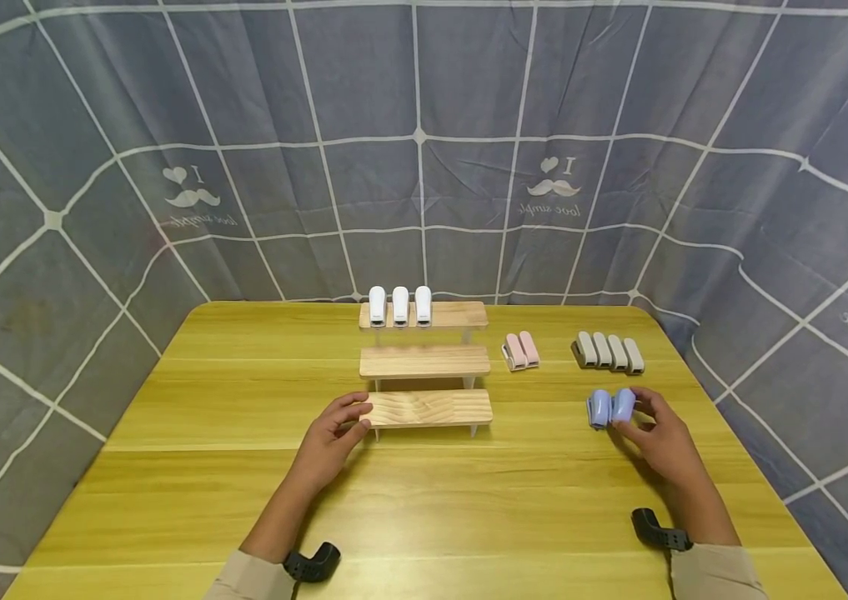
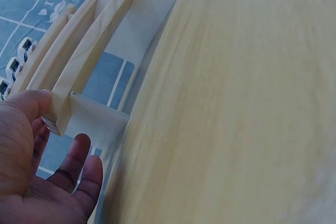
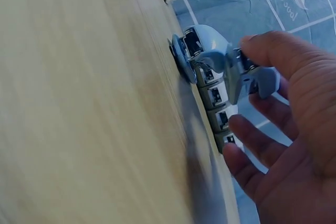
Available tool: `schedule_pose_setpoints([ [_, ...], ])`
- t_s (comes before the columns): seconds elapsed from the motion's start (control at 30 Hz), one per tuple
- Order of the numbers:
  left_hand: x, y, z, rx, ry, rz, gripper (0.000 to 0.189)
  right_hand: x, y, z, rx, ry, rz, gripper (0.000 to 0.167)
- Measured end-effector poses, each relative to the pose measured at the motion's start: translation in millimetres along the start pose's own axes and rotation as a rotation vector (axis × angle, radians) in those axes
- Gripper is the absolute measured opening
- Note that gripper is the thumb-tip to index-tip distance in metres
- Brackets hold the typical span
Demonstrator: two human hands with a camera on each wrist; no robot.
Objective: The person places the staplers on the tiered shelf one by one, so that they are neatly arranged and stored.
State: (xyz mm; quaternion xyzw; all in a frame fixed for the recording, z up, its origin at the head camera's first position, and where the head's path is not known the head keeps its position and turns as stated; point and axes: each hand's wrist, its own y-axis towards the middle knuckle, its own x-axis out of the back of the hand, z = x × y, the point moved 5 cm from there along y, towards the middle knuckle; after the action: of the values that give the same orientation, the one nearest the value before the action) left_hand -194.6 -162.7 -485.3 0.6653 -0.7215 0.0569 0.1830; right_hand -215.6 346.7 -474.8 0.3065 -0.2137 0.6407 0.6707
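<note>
In the head view, my left hand (image 1: 326, 446) is at the left end of a three-step wooden stand (image 1: 427, 408). Its thumb and forefinger pinch the end of the lowest board (image 2: 86, 51), while the other fingers hang apart below it in the left wrist view. On the right, my right hand (image 1: 664, 437) holds a small blue stapler (image 1: 623, 405) between thumb and fingers. The right wrist view shows this stapler (image 3: 268, 81) tilted and raised off the tabletop. A second blue stapler (image 1: 599, 408) stands close beside it on the table.
Three white staplers (image 1: 400, 307) stand on the left of the stand's top board. Two pink staplers (image 1: 519, 351) lie right of the stand. Several grey-beige staplers (image 1: 609, 352) form a row behind the blue ones. A grey checked curtain (image 1: 469, 192) surrounds the wooden table (image 1: 514, 517).
</note>
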Motion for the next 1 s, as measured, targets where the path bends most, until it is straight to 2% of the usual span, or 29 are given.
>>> schedule_pose_setpoints([
  [0.3,-0.2,0.1,-0.5,-0.004,-0.005,0.001,0.032,2,0.6,8,0.011,0.038,-0.005,0.068],
  [0.57,0.1,0.9,-0.3,0.003,-0.007,0.001,0.032,0,2.5,18,0.056,0.060,-0.013,0.068],
  [1.0,0.5,1.0,-0.4,-0.008,-0.011,-0.002,0.031,-8,10.1,26,0.091,0.076,0.012,0.067],
])
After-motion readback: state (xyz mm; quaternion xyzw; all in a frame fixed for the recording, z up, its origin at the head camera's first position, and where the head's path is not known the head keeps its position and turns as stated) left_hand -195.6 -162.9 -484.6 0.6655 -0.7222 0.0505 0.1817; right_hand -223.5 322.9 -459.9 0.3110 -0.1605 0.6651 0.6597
